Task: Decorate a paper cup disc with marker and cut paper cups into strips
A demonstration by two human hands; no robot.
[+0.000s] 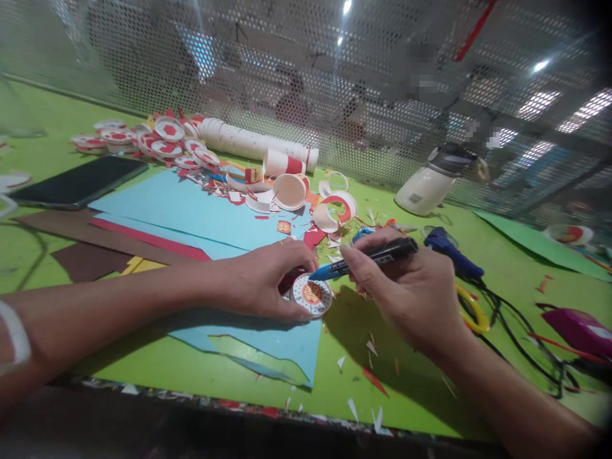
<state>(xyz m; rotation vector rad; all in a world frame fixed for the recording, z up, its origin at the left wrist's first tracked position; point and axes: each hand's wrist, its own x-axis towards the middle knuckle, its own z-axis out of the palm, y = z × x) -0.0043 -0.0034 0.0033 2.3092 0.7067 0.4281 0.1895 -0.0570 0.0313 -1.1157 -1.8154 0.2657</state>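
A round white, blue-dotted paper disc is pinched over the green counter by the left grip, while a black-and-blue marker, slanting down leftward to it, is pinched by the right grip.

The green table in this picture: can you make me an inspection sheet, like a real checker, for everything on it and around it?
Surface: green table, strewn with paper scraps.
Job's things: round decorated disc with blue marks and an orange centre; blue-tipped marker, its tip at the disc, contact unclear.
Clutter: blue paper sheets, pile of red-and-white discs, phone, white bottle with a dark lid.
Hands: left hand holds the disc; right hand holds the marker.
Cables: black cable looped on the right, near a blue tool.
Surroundings: perforated screen behind the table; bright lights show beyond it.
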